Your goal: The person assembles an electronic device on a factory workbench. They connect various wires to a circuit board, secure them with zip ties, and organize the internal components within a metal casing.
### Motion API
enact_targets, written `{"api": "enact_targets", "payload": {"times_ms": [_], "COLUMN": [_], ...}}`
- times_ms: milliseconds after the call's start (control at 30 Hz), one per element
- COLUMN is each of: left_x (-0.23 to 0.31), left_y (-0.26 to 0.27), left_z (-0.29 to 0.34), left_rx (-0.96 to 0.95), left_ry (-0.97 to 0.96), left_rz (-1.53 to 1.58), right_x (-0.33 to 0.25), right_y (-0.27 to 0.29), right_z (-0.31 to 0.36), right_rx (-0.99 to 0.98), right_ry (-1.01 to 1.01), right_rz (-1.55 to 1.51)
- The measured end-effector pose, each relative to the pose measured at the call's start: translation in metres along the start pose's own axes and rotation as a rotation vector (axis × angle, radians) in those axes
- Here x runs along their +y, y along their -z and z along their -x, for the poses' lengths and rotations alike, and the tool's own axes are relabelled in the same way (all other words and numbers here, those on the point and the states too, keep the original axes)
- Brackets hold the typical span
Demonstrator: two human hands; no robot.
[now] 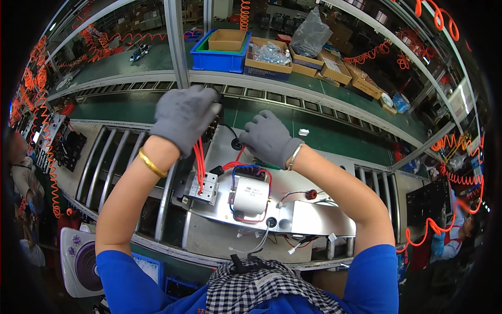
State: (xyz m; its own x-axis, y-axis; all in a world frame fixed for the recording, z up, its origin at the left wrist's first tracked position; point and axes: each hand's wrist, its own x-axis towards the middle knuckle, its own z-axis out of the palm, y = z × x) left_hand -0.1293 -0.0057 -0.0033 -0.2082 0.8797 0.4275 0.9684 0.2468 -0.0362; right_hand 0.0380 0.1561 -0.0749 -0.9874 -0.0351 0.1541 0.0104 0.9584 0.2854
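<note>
- Left glove (185, 118) curls over the metal plate's (287, 183) far-left corner, red wires (200, 167) beneath; grip hidden.
- Right glove (266, 137), fingers bent, near the plate's far edge; can't tell its grip.
- Rollers (102, 165) flank the plate.

Down and forward the view is tipped from the wearer's head: left hand (185, 116) and right hand (268, 137) are caught close, roller conveyor (163, 217) beneath, far bench (112, 68) taken in beyond, edges bowed by the fisheye.
</note>
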Motion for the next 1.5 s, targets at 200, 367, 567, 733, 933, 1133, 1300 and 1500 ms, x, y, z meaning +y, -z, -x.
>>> {"api": "enact_targets", "payload": {"times_ms": [200, 367, 567, 733, 933, 1133, 1300, 1500], "left_x": [0.042, 0.070, 0.061, 0.051, 0.051, 0.049, 0.042, 0.023], "left_y": [-0.036, -0.042, -0.070, -0.079, -0.070, -0.036, -0.011, -0.004], "left_z": [-0.037, -0.056, -0.051, -0.052, -0.056, -0.046, -0.006, 0.043], "left_rx": [-0.551, -1.034, -0.805, -0.708, -0.777, -0.535, -0.240, -0.077], "left_ry": [-0.193, -0.255, -0.145, -0.030, -0.052, -0.031, -0.093, -0.164], "left_rz": [0.140, 0.033, 0.038, -0.063, -0.080, 0.026, 0.292, 0.449], "right_x": [0.014, 0.016, 0.021, 0.027, 0.030, 0.031, 0.006, -0.011], "right_y": [0.011, 0.002, -0.004, -0.012, -0.011, -0.011, -0.045, -0.047], "right_z": [0.021, 0.035, 0.017, -0.010, -0.009, -0.004, -0.029, -0.050], "right_rx": [0.157, -0.079, -0.054, -0.038, -0.087, -0.036, -0.129, -0.137], "right_ry": [-0.035, -0.140, -0.127, -0.137, -0.238, -0.188, -0.013, 0.195], "right_rz": [0.044, -0.083, -0.049, -0.037, -0.361, -0.553, -0.533, -0.908]}}
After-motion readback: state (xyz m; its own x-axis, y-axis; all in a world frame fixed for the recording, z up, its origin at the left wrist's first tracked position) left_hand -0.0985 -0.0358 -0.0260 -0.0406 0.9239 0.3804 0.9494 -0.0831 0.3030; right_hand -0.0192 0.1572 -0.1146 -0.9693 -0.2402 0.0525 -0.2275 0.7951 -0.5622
